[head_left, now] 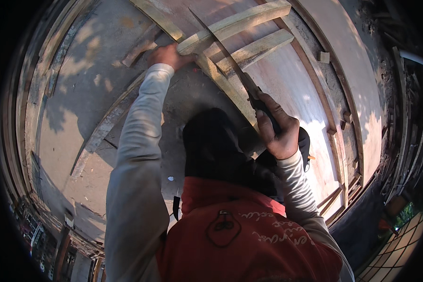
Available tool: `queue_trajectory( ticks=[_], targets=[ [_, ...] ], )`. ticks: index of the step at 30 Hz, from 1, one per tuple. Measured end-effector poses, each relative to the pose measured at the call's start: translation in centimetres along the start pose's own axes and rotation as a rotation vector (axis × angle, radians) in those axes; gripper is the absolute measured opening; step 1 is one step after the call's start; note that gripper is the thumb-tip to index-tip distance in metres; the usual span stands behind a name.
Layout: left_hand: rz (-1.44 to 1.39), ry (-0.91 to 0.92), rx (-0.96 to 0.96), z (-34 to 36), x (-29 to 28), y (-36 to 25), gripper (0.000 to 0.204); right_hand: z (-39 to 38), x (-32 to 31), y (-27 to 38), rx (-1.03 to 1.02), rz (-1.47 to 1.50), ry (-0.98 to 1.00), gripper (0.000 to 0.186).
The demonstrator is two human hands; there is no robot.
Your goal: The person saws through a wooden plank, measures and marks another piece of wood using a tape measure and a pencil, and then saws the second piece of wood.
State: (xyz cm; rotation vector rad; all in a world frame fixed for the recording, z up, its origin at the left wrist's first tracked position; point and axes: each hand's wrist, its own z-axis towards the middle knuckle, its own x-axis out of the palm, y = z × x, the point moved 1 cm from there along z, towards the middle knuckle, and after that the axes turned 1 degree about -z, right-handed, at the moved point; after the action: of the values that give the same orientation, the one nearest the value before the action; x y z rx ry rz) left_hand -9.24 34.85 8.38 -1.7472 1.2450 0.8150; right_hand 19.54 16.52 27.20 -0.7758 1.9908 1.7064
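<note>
My right hand [282,127] is wrapped round the dark handle of a handsaw [237,68], its long, narrow blade pointing away to the upper left. In this view the blade crosses a squared wooden beam [249,22] near that beam's left end; whether its teeth have cut into the wood I cannot tell. My left hand [168,57] grips the beam's left end, fingers curled beneath it and partly hidden. Below lies a second, shorter timber [263,47], and another timber [225,87] runs diagonally towards my knees.
Pale wooden panels [310,94] framed by long timbers [322,98] lie to the right. On the concrete floor [87,51] to the left is a weathered board [103,127]. A small wood block [324,57] sits at the right, and stacked lumber [404,122] lines the far right edge.
</note>
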Motion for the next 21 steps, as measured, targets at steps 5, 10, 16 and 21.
queue_trajectory(
  ticks=[5, 10, 16, 21],
  targets=[
    [-0.051, 0.003, 0.065, 0.2, -1.4, 1.1, 0.077, -12.7, -4.4, 0.1, -0.009, 0.022, -0.016, 0.046],
    [-0.108, 0.0, 0.162, 0.6, 0.0, 0.3, 0.082, 2.7, 1.8, -0.1, 0.05, 0.13, -0.057, 0.037],
    [-0.213, 0.147, 0.148, 2.6, 2.2, 4.9, 0.1, -7.2, -2.6, 1.8, -0.098, -0.039, -0.04, 0.036],
    [-0.194, 0.154, 0.193, 4.6, -0.5, 3.3, 0.102, -7.2, -3.6, 2.5, 0.02, -0.005, -0.044, 0.038]
  ],
)
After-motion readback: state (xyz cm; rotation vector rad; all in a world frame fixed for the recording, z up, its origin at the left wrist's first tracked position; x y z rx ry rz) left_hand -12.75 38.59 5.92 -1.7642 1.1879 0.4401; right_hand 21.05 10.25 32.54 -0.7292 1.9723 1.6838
